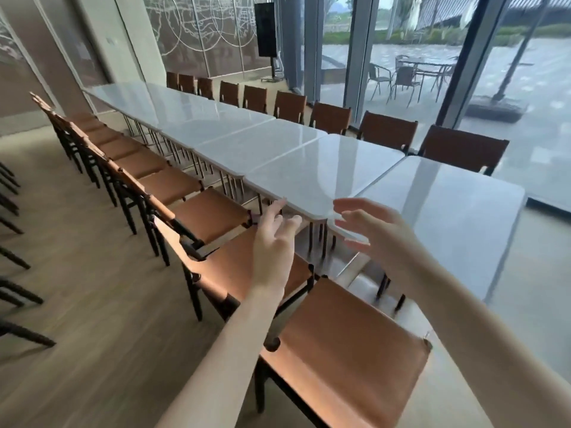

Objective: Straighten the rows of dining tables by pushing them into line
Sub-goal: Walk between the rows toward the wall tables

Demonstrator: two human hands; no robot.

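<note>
A row of brown chairs (188, 193) lines the near side of the white counters, and the left hand (273, 239) reaches over them, fingers loose and grasping nothing, toward the second counter (321, 177), whose near edge sits out of line with its neighbours. The right hand (380, 233) (equally released) hovers by the seam with the nearest counter (448, 217). Best to plant both palms flat on one edge and push evenly, so it slides without twisting.

Restaurant or banquet dining hall: white-topped tables (324, 171) running end to end, brown leather chairs (213, 211) lining both sides, glass wall (525, 88) facing patio seating (404, 77).
</note>
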